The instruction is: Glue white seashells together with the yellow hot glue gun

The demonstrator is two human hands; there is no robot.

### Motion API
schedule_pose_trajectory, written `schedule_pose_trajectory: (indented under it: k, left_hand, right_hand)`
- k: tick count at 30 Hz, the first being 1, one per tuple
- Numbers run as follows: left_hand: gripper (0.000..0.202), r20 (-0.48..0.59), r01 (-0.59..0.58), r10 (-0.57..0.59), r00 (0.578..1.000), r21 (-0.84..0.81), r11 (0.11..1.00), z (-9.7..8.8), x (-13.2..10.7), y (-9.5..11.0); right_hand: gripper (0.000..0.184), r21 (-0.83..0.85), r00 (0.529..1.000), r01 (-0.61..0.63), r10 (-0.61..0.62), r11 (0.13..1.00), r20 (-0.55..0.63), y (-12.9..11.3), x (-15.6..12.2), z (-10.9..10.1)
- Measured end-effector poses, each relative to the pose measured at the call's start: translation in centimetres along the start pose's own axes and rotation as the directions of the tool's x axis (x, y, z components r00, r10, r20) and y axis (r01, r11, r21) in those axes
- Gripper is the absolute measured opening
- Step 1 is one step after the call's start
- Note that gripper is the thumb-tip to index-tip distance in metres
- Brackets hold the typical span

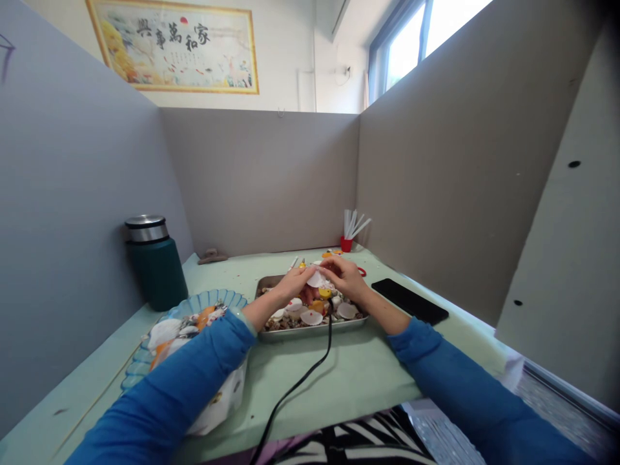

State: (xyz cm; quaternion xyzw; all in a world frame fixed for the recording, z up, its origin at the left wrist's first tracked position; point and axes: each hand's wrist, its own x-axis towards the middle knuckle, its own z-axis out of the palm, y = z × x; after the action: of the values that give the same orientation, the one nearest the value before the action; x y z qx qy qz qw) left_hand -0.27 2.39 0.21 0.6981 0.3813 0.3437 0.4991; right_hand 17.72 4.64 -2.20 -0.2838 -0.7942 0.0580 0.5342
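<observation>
Both my hands meet over a metal tray point(310, 331) filled with shells and small stones. My left hand point(293, 283) pinches a white shell point(315, 279) from the left, fingers closed on it. From the right, my right hand point(347, 274) has its fingers curled against the same shell; what else it holds is hidden. A black cord point(300, 381) runs from under my hands over the tray's front rim toward me. Several white shells point(311, 317) and a yellow piece point(324, 293) lie in the tray below my hands.
A blue glass plate point(213, 299) with shells and a bag lies at left under my forearm. A dark green flask point(155, 263) stands by the left partition. A black phone point(409, 300) lies at right. A red cup with white sticks point(347, 243) stands at the back.
</observation>
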Motion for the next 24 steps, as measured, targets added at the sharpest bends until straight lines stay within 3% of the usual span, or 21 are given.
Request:
schedule_pose_trajectory:
  k: [24]
  left_hand:
    - [0.063, 0.0, -0.01, 0.01, 1.0, 0.018, 1.0, 0.03, 0.05, -0.19]
  right_hand:
    - [0.025, 0.038, 0.999, -0.024, 0.023, 0.999, 0.041, -0.31, -0.01, -0.14]
